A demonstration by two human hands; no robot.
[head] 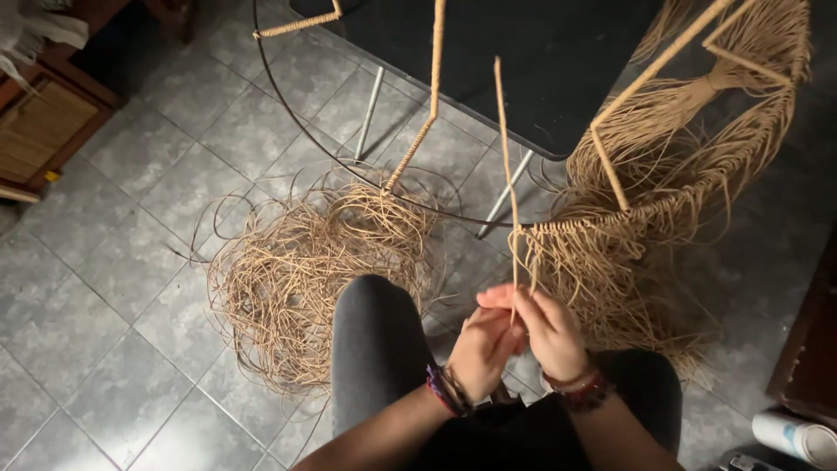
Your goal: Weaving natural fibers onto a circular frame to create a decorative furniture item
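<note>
The person sits looking down over their own knees, clad in dark grey, with both hands raised between them above a grey tiled floor (113,288). The left hand (485,347) and the right hand (551,333) meet at the foot of one rattan strand (506,166), a thin tan cane that rises almost straight up from the hands. The left fingers (510,331) are closed in a pinch on the strand's lower part; the right fingers (501,296) are curled shut around it just above, so the two hands touch each other there. Both wrists wear beaded bracelets. On the floor to the left of the knees lies a loose coil of rattan strands (301,270), tangled into a rough ring. To the right of the hands hangs a woven rattan fringe (628,253), fixed along a dark metal hoop (288,105) that sweeps in a curve across the upper part of the view; more woven work with wrapped rods (649,65) stands higher at the right. A second wrapped rod (434,61) slants down into the coil. Behind the hoop is a table (540,78) with a dark top and pale metal legs. At the lower right corner lies a white roll (798,436), and at the left edge stands wooden furniture (44,131) with a cane panel.
</note>
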